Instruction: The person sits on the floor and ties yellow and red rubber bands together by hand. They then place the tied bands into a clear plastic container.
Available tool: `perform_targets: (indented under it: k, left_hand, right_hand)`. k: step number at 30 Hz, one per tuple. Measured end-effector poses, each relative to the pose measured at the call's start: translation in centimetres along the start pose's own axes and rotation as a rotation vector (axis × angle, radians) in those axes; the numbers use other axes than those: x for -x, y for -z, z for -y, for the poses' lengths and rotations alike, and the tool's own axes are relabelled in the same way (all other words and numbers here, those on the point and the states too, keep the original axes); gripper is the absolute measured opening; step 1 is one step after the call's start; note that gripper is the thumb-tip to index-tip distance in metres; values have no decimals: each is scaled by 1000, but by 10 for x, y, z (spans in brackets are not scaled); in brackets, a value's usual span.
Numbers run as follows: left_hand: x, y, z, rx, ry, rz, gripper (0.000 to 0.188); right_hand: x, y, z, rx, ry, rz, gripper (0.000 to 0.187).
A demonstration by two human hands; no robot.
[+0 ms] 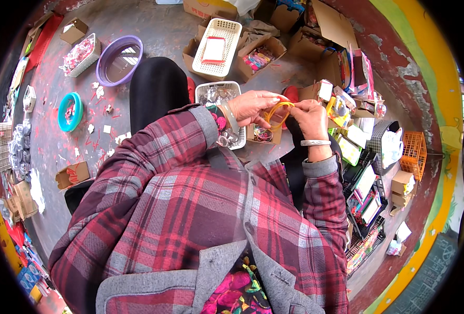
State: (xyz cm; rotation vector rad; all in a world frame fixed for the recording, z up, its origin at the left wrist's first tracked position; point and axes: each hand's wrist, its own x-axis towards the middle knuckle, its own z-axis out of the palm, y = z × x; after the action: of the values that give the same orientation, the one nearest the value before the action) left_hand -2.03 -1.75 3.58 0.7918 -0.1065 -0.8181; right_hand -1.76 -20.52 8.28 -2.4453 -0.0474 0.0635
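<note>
Above my lap, both hands hold a bundle of thin yellow loops; I cannot tell whether they are cord or bands. My left hand has its fingers closed over the left side of the bundle, palm inward. On the opposite side, my right hand pinches the loops between thumb and fingertips. Just below and left of the hands stands a white basket with small clear and shiny pieces, partly covered by my left wrist. Under the loops, a small cardboard box holds thin coloured items.
A cream basket lies ahead across cardboard boxes, one full of colourful packets. To the left are a purple basin, a teal basin and scattered scraps. Black crates and an orange crate line the right.
</note>
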Motion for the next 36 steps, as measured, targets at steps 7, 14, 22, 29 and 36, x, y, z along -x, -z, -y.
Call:
perform_targets:
  k: [7, 14, 22, 29, 36]
  left_hand:
    - [-2, 1, 3, -58, -16, -43, 37]
    - [-2, 1, 2, -146, 51, -147, 38]
    - [-5, 3, -1, 149, -171, -100, 35]
    - [2, -6, -13, 418, -294, -25, 35]
    - [16, -13, -47, 132, -134, -162, 35]
  right_hand:
    - [-2, -1, -1, 31, 37, 81, 19]
    - [-2, 4, 8, -119, -37, 184, 23]
    - [-2, 6, -5, -609, -201, 250, 33]
    - [14, -26, -10, -955, -285, 233, 16]
    - [14, -16, -17, -910, -208, 329, 13]
